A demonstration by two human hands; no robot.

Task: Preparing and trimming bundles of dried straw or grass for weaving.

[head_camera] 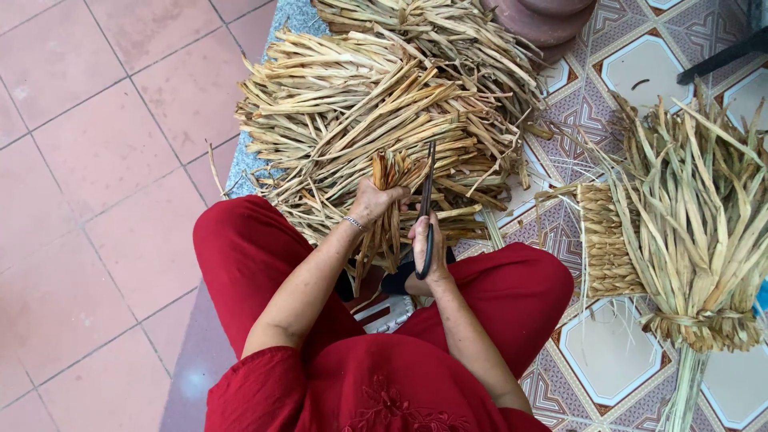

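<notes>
Straw heap (376,104) blocks ahead – woven piece (608,240) and sheaf (696,232) crowd the right; left floor (88,200) seems open.

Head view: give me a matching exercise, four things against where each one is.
Things:
1. scissors
2. small bunch of dried strips
3. woven mat piece
4. big pile of dried strips

Places:
A. on the patterned tiles, at the person's right
B. gripped in the left hand
C. on the floor ahead of the knees
D. held in the right hand, blades pointing away from the person

Pairs: 1-D, 2-B, 3-A, 4-C
</notes>
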